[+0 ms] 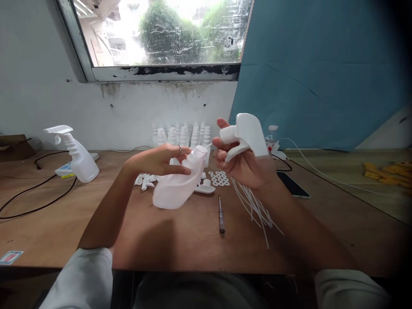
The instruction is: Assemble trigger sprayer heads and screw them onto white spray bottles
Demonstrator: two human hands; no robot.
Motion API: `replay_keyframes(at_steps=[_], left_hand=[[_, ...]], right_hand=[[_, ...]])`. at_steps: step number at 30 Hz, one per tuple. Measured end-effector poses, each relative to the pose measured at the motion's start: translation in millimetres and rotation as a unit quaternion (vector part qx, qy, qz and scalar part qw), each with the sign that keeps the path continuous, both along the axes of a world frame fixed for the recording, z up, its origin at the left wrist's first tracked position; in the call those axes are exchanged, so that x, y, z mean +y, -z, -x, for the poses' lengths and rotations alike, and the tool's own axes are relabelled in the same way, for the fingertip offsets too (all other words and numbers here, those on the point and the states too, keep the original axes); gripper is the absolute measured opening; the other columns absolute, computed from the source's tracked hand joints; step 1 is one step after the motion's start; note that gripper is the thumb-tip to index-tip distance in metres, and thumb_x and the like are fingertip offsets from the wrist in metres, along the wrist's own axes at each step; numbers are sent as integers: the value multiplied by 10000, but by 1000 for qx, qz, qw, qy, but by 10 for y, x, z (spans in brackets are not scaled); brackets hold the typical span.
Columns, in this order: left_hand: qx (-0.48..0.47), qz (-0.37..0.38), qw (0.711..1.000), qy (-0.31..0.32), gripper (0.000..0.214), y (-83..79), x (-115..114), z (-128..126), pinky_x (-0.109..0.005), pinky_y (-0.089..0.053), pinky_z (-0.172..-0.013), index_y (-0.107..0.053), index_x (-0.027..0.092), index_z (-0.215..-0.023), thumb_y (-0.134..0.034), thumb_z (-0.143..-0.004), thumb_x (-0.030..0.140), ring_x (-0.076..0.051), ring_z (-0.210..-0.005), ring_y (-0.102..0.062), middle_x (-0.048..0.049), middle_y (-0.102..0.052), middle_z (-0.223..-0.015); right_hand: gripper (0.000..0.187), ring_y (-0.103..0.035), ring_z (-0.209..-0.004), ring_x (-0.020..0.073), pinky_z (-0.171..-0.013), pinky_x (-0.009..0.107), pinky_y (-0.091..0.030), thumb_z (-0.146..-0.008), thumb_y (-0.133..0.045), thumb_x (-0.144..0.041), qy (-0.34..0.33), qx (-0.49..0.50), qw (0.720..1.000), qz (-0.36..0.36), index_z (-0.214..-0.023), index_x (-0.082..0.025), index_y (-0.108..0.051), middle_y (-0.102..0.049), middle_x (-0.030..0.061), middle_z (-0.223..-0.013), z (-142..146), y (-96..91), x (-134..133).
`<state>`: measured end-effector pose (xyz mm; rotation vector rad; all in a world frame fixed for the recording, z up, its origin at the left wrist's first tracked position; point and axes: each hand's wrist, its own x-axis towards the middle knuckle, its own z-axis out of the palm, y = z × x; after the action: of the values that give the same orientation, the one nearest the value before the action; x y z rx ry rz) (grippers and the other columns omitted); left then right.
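My left hand (167, 159) is wrapped round the ribbed neck of a translucent white spray bottle (175, 189), which is tilted with its mouth up and to the right. In my right hand (244, 169) is a white trigger sprayer head (249, 131), lying sideways with its screw collar towards the bottle. A thin tube (209, 145) runs from near the collar to the bottle mouth; whether its end is inside I cannot tell. The sprayer's collar is apart from the bottle's neck.
Several bottles (183, 136) stand by the wall. A complete spray bottle (82, 159) is at left. White washers (219, 178), small white trigger parts (146, 181), a screwdriver (221, 216), loose thin tubes (257, 210) and a phone (293, 185) lie on the wooden table (193, 244).
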<state>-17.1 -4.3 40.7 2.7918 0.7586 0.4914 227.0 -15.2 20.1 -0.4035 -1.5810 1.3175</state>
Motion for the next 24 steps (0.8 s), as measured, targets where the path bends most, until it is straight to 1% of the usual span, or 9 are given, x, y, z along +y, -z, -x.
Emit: replay_keyframes(at_steps=[7,9,11,13,14,16,19,21,24], left_hand=[[-32,102,994,24,216,118,162,-110,-236,-480,-703,-564,167,-979,-578,-880,359,-117,-736,-579,-5,-627,-815],[-38,113,993,23,209,157,204,-129,-253,-492,-746,-547,164,-921,-590,-867,361,-125,-767,-578,-6,-610,-811],[-36,127,991,23,225,187,229,-152,-268,-499,-778,-540,165,-921,-602,-853,371,-138,-817,-587,-16,-609,-848],[-32,145,989,25,240,211,240,-179,-273,-505,-784,-535,170,-942,-603,-849,381,-144,-838,-591,-22,-610,-879],[-31,155,987,25,246,222,242,-194,-270,-507,-778,-529,173,-952,-601,-851,386,-143,-840,-592,-24,-610,-894],[-26,165,986,21,256,244,245,-222,-260,-512,-744,-514,174,-940,-597,-856,401,-138,-818,-590,-28,-605,-903],[-12,153,988,12,262,280,252,-253,-255,-516,-691,-505,170,-888,-587,-864,418,-147,-797,-602,-41,-610,-897],[-12,146,989,20,238,301,260,-262,-261,-523,-691,-521,175,-905,-579,-872,403,-164,-832,-625,-55,-632,-944],[0,155,987,34,253,314,270,-252,-263,-532,-703,-564,182,-972,-566,-881,418,-187,-904,-650,-66,-658,-1024]], right_hand=[[349,-597,-772,163,-491,256,-430,-864,-484,-523,52,0,998,-48,-1119,-305,-583,-613,37,-1194,-7,-24,22],[374,-563,-651,131,-442,236,-386,-848,-526,-531,44,-1,998,-44,-1111,-272,-585,-646,50,-1092,-17,4,71],[382,-466,-494,89,-384,216,-305,-815,-611,-507,45,1,998,-35,-1086,-238,-589,-654,26,-836,-20,49,139],[350,-334,-409,56,-363,206,-218,-768,-707,-444,72,10,997,-37,-1010,-213,-606,-529,-42,-593,-7,103,209],[324,-297,-407,47,-371,205,-198,-746,-743,-410,93,13,995,-44,-959,-203,-615,-466,-62,-549,7,131,239],[290,-322,-461,46,-410,203,-231,-708,-789,-368,131,14,989,-72,-861,-186,-623,-442,-61,-574,52,185,282],[285,-470,-633,84,-539,216,-372,-687,-807,-344,142,0,986,-92,-818,-181,-615,-527,-22,-719,147,267,294],[289,-523,-725,113,-626,240,-428,-696,-797,-343,132,1,988,-75,-834,-187,-596,-556,-9,-782,221,328,275],[281,-534,-743,120,-656,248,-445,-724,-765,-345,120,33,991,-50,-844,-192,-563,-556,-10,-809,326,421,241]])
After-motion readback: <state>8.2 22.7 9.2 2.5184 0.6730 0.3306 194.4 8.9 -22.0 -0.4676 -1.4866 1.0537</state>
